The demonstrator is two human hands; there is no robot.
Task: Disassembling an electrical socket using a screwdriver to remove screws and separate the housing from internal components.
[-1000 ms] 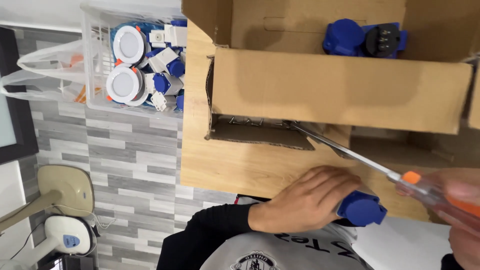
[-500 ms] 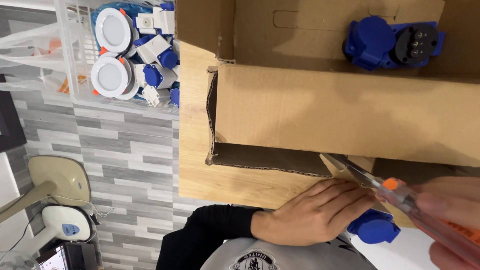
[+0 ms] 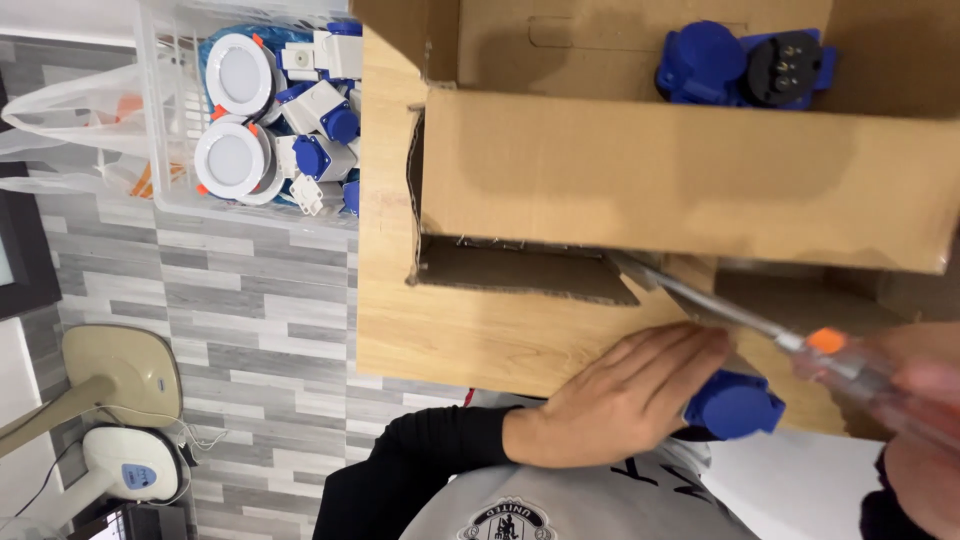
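Screwdriver (image 3: 760, 325): long axis runs diagonally, metal tip toward the cardboard box (image 3: 680, 185), clear handle with orange band away from it. Tip lies just below the box's front wall, by the folded-down flap (image 3: 520, 270). Right hand (image 3: 915, 400) grips the handle; blurred, finger state cannot be told. Left hand (image 3: 625, 400) lies flat on the wooden tabletop (image 3: 450, 335) below the box, fingers extended and close together, fingertips touching a blue socket plug (image 3: 735, 405). Bare tabletop remains left of the hand, up to its edge.
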